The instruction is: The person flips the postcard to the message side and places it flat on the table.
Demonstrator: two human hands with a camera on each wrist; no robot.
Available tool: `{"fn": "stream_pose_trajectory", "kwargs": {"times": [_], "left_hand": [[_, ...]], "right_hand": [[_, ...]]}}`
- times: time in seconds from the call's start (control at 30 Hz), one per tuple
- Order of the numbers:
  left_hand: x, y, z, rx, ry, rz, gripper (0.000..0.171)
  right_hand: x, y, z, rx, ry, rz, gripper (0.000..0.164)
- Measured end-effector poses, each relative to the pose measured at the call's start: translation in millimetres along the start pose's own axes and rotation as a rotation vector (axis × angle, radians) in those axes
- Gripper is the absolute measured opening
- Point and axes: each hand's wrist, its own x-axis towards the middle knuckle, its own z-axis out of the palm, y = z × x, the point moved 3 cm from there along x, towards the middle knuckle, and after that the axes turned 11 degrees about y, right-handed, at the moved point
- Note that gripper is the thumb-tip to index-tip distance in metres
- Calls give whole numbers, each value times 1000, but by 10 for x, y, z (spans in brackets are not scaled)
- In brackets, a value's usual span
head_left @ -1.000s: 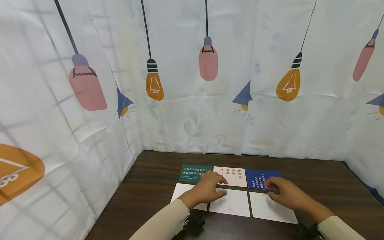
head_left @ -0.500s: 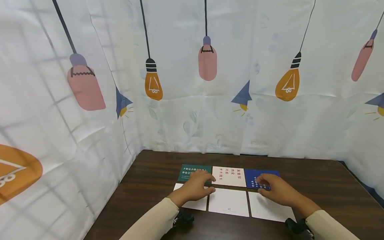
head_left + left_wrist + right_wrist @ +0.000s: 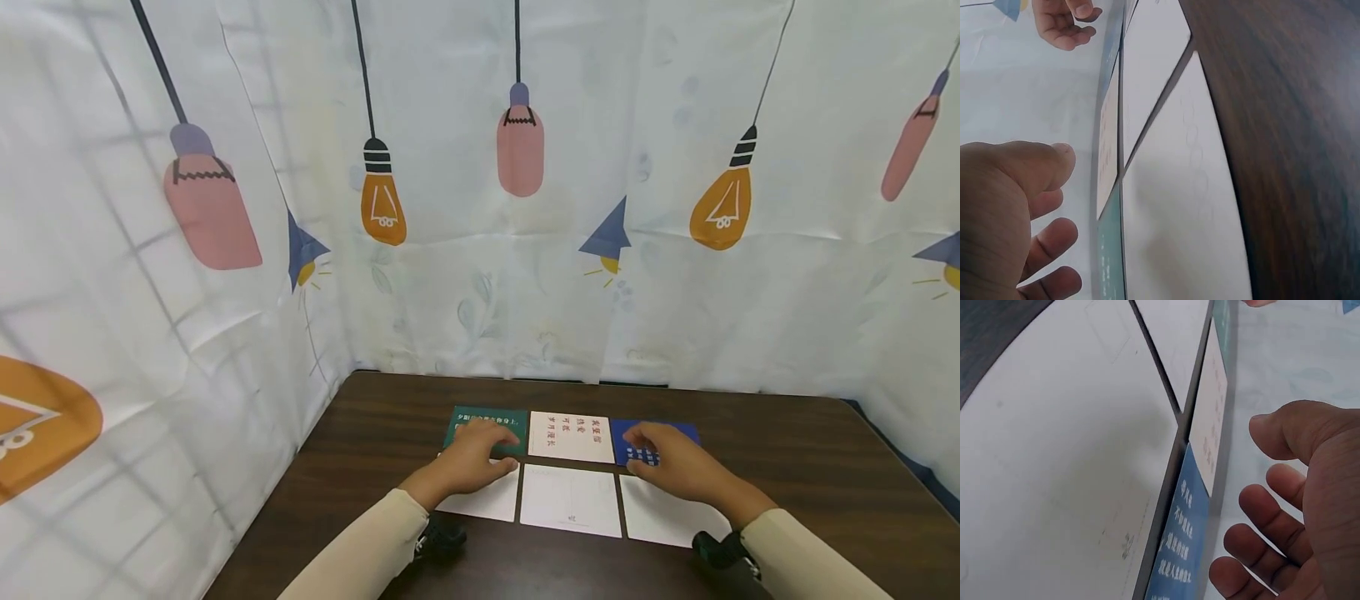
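Six-up in two rows, several cards lie flat on the table. In the back row are a green card point(image 3: 516, 419) with white writing, a cream card point(image 3: 570, 437) with red writing and a blue card point(image 3: 618, 440) with white writing. White cards form the front row: a left one point(image 3: 487, 500), a middle one point(image 3: 570, 500) and a right one point(image 3: 660, 510). My left hand point(image 3: 467, 460) hovers over the green and left white cards, fingers loosely bent, holding nothing. Likewise, my right hand point(image 3: 678, 467) hangs over the blue and right white cards, its palm unfilled point(image 3: 1310, 506).
The cards lie on a dark wood-grain table point(image 3: 405, 400). A white curtain point(image 3: 450, 317) printed with lamps hangs behind the table and along its left side. Dark devices are strapped at both wrists, below the cream sleeves point(image 3: 367, 542).
My left hand has moved left, from beside the cream card to over the green one. My right hand has shifted slightly left and back. The cards look unmoved.
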Motion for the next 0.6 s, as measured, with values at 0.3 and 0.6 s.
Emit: {"fn": "stream_pose_trajectory", "kwargs": {"times": [0.3, 0.6], "left_hand": [[-41, -136, -63, -35, 12, -20, 28], [-83, -309, -140, -41, 36, -55, 29]], "right_hand": [[87, -59, 80, -25, 20, -13, 44], [156, -120, 161, -45, 24, -4, 49]]}}
